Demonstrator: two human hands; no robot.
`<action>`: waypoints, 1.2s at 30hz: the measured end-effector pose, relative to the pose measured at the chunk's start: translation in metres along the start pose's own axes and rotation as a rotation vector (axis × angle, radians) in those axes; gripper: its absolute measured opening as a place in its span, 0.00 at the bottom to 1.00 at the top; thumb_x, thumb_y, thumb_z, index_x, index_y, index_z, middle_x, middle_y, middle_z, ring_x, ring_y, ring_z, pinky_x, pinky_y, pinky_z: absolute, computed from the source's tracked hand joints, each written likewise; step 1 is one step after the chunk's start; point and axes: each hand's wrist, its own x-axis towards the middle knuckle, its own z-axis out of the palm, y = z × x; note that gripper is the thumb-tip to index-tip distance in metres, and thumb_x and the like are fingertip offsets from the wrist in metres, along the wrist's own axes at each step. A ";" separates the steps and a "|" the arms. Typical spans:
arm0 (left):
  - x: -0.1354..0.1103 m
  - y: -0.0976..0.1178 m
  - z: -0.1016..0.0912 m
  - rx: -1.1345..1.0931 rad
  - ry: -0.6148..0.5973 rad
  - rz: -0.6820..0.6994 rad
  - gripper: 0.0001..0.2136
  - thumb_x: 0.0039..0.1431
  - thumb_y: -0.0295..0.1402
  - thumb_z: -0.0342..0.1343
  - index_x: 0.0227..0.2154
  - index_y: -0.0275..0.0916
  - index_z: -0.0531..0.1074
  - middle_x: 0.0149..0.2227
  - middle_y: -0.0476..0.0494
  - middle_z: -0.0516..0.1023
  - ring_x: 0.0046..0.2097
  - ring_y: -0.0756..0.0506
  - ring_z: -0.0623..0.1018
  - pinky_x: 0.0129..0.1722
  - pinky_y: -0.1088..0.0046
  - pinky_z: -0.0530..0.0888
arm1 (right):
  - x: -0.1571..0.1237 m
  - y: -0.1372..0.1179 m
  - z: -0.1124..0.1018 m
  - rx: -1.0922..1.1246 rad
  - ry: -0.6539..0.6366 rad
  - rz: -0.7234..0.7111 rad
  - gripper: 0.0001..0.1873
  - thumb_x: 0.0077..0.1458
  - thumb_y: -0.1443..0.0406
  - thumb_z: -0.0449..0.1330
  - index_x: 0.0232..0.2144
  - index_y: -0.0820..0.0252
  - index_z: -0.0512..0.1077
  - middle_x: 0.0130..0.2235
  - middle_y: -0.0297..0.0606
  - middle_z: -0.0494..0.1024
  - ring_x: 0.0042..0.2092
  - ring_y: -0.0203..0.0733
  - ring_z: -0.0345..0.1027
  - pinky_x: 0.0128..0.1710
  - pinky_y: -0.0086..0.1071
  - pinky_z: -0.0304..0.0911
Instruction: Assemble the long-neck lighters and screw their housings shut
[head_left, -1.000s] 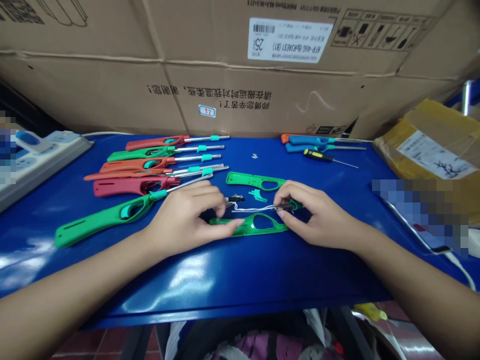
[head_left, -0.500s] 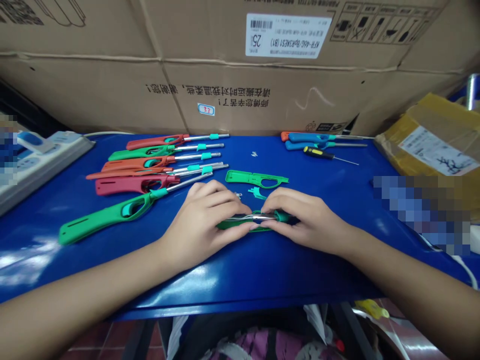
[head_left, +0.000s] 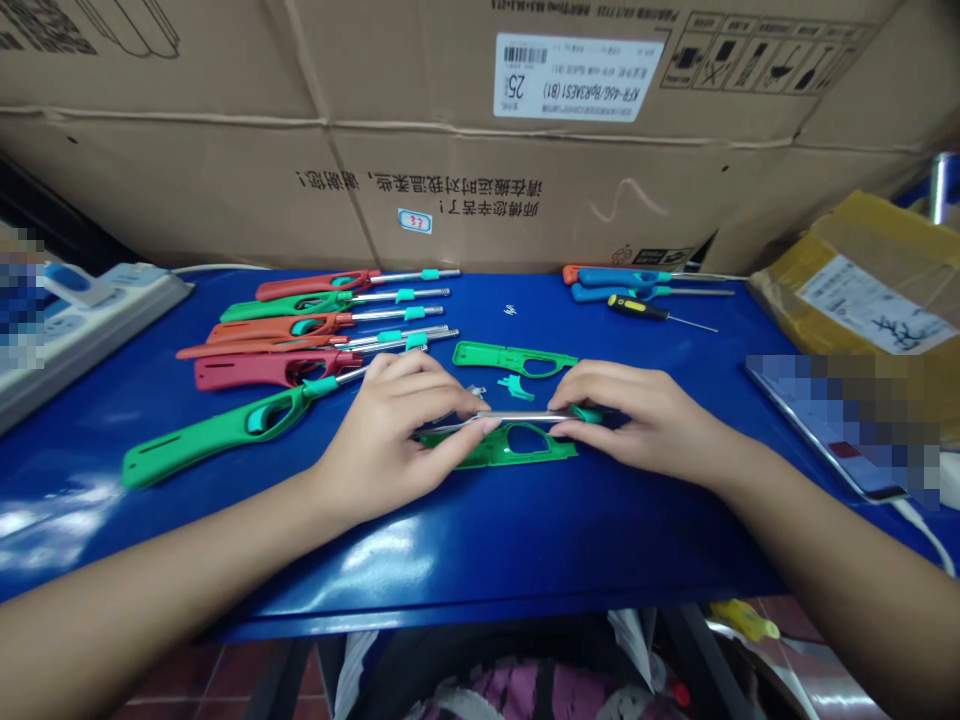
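My left hand [head_left: 394, 425] and my right hand [head_left: 634, 415] pinch the two ends of a thin metal tube [head_left: 517, 416] just above a green lighter half-shell [head_left: 517, 447] that lies flat on the blue table [head_left: 480, 540]. Both hands have their fingers closed on the tube. The matching green half-shell [head_left: 514, 357] lies just behind, with a small teal trigger piece [head_left: 516, 386] between them.
A row of assembled red, orange and green long lighters [head_left: 300, 335] lies at the left. Two blue lighters [head_left: 637, 283] and a yellow-handled screwdriver [head_left: 652, 312] lie at the back right. Big cardboard boxes [head_left: 465, 130] wall the back. A white power strip [head_left: 82, 320] sits left, a parcel [head_left: 870, 290] right.
The hands closed together over the green shell half a second ago; now they have moved apart, the shell lies open and flat, and the metal tube is stretched between their fingertips.
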 end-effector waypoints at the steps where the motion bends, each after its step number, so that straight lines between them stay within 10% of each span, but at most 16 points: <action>1: 0.000 0.000 0.000 -0.011 0.005 -0.010 0.03 0.63 0.33 0.64 0.34 0.40 0.79 0.34 0.50 0.84 0.38 0.46 0.76 0.43 0.64 0.65 | -0.001 0.001 -0.002 -0.009 0.000 0.002 0.04 0.64 0.64 0.62 0.41 0.57 0.73 0.39 0.38 0.78 0.41 0.39 0.73 0.42 0.32 0.68; 14: -0.003 0.004 0.009 -0.114 -0.046 -0.049 0.04 0.62 0.34 0.66 0.38 0.42 0.81 0.35 0.52 0.84 0.39 0.47 0.76 0.44 0.66 0.64 | 0.006 -0.019 0.027 -0.002 0.003 -0.004 0.10 0.69 0.66 0.55 0.47 0.62 0.74 0.42 0.40 0.80 0.43 0.38 0.73 0.45 0.31 0.68; 36: -0.002 -0.006 0.001 -0.045 -0.195 -0.031 0.05 0.68 0.33 0.57 0.39 0.44 0.79 0.40 0.51 0.82 0.45 0.45 0.76 0.48 0.62 0.64 | -0.001 0.002 0.002 -0.020 -0.024 -0.015 0.06 0.65 0.68 0.59 0.42 0.59 0.75 0.39 0.37 0.81 0.41 0.38 0.73 0.46 0.34 0.64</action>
